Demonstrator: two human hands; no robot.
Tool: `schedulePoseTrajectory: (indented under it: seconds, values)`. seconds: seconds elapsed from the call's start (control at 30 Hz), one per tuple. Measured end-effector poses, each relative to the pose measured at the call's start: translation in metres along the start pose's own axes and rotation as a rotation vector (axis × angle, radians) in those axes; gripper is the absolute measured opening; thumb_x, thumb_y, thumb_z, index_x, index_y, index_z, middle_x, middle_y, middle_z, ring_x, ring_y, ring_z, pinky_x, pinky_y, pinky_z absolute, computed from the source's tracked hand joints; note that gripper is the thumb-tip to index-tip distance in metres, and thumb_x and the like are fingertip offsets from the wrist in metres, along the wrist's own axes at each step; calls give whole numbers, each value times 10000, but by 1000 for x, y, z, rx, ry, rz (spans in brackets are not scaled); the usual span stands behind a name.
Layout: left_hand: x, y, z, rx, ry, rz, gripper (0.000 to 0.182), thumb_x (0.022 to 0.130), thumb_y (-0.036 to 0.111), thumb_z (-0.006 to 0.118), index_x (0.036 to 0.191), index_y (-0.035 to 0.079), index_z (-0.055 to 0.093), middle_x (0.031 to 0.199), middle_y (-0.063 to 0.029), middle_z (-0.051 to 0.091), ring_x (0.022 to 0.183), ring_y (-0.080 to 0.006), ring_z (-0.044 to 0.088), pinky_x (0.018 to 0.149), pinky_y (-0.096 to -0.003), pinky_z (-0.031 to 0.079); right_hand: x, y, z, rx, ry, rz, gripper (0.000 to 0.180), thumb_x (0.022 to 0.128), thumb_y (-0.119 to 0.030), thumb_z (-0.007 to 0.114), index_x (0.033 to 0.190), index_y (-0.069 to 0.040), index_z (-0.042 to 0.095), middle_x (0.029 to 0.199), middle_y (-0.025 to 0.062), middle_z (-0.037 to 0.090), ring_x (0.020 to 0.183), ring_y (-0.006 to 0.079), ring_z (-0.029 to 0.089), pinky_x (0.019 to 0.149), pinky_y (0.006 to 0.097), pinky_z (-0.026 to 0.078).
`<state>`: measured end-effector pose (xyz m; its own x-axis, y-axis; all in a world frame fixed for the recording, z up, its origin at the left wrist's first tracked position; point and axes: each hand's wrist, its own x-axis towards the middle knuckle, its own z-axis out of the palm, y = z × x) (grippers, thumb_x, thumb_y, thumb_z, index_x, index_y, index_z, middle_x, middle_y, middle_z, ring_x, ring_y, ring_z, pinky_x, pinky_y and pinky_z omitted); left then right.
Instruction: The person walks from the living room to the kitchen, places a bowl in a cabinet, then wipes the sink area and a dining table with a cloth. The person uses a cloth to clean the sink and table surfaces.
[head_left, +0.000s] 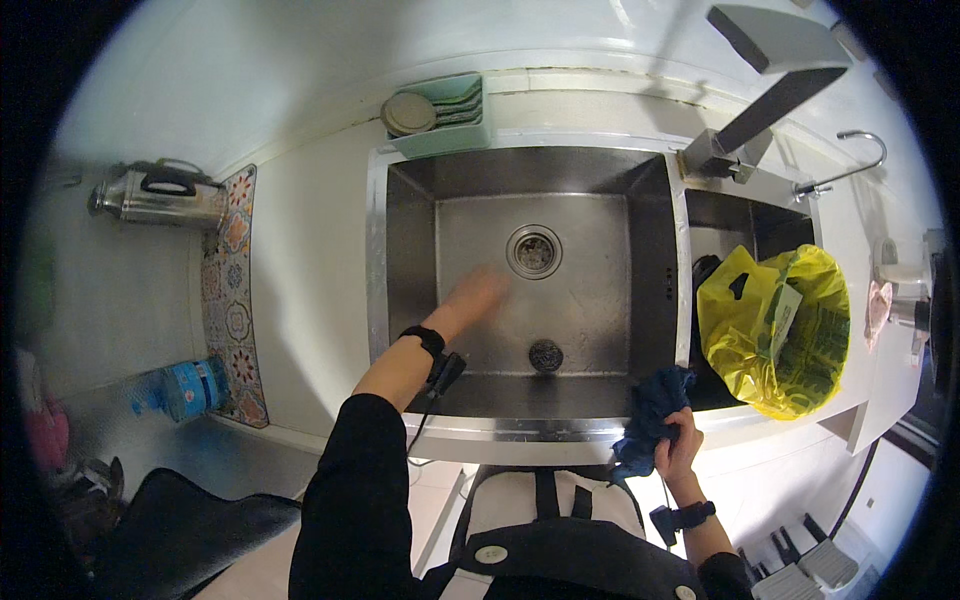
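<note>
My left hand (475, 298), blurred, is over the floor of the large stainless steel sink (585, 315), just below and left of the round drain strainer (534, 252); nothing can be made out in it. With my right hand (682, 448) I grip a dark blue cloth (654, 424), bunched over the sink's front right corner. A round dark scouring pad (546, 355) lies in the basin near its front wall. Each wrist wears a black strap with a small device and a cable.
A yellow plastic bag (810, 330) stands over the smaller right basin. Behind are a square faucet (776, 112) and a thin curved tap (874, 159). A pale green rack (448, 139) holds dishes. Left are a steel thermos (161, 196), patterned mat (238, 300) and blue-labelled bottle (191, 388).
</note>
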<state>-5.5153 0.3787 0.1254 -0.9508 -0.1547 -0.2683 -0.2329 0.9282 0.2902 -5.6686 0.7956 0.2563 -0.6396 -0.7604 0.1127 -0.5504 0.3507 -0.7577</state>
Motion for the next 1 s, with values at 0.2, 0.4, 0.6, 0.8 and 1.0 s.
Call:
schedulePoseTrajectory:
  seconds: [0.2, 0.4, 0.6, 0.8, 1.0]
  values:
    - [49, 21, -61, -184, 427, -217, 98, 846, 128, 575, 913, 69, 614, 956, -145, 615, 826, -354, 608, 725, -477, 481, -15, 14, 16, -29, 142, -105, 274, 663, -158, 511, 923, -69, 517, 815, 183, 529, 601, 339, 545, 521, 377, 426]
    - [87, 43, -64, -126, 519, -304, 76, 806, 93, 575, 782, 54, 636, 744, -134, 626, 734, -355, 616, 664, -470, 480, -18, 19, 17, -34, 149, -82, 300, 637, -131, 503, 931, -72, 514, 848, 196, 549, 669, 342, 572, 543, 380, 427]
    - [88, 49, -35, -12, 128, -368, 121, 851, 118, 540, 847, 55, 642, 804, -177, 657, 715, -365, 636, 627, -477, 483, -22, 22, 18, -80, 143, -121, 335, 617, -131, 504, 946, -70, 508, 854, 192, 549, 660, 337, 561, 541, 357, 411]
    - [70, 27, -137, -94, 653, -178, 199, 855, 85, 505, 1030, 26, 580, 823, -180, 636, 762, -371, 627, 682, -468, 493, -20, 20, 17, -17, 150, -89, 315, 595, -116, 503, 905, -62, 523, 835, 183, 543, 604, 332, 544, 545, 374, 435]
    - [76, -35, -277, 458, 702, -22, 448, 729, 54, 596, 1177, 51, 579, 1309, -140, 488, 1249, -300, 426, 1036, -515, 321, -18, 20, 17, 11, 158, -102, 336, 571, -97, 500, 904, -65, 527, 804, 172, 526, 603, 331, 540, 516, 355, 430]
